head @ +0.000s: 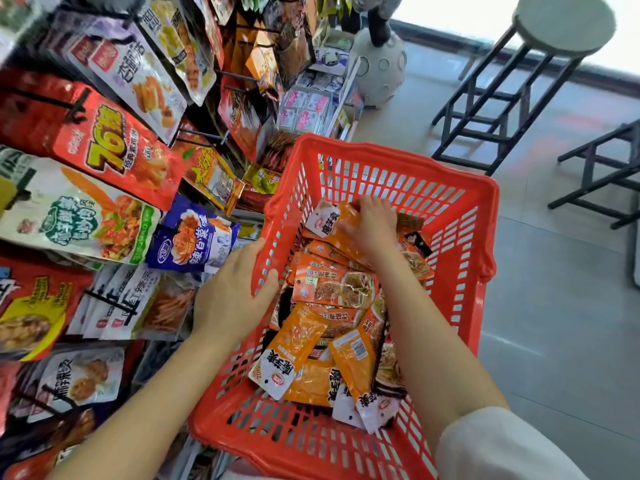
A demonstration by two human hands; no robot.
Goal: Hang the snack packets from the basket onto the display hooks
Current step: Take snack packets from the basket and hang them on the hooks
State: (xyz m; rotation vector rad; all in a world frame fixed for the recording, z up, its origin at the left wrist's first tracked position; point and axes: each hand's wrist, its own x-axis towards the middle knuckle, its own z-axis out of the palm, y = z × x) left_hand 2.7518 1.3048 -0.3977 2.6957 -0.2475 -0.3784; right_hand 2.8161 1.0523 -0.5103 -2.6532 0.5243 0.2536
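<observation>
I see my left hand [231, 289] clamped on the near-left rim of the red slatted plastic basket [460, 237], thumb inside the wall and fingers [247, 249] wrapped over the outside, gripping it. My right hand [372, 221] reaches deep into the basket toward its far side, fingers curled down and pinching an orange snack packet with a white header [327, 220] that lies tilted on top of the heap. Below it the basket holds a loose pile of orange and white snack packets [332, 289], some face up, some turned over showing barcodes. A white sleeve [498, 448] covers my right forearm near the lower edge.

To the left, touching the basket's side, stands the display rack with black metal hooks [52, 98], already crowded with hanging bags: a large red snack bag with yellow lettering [114, 150], and a blue and white bag [194, 237] just beside my left hand. Well apart on the grey tiled floor [554, 306] stands a round-seated black-legged stool [561, 26].
</observation>
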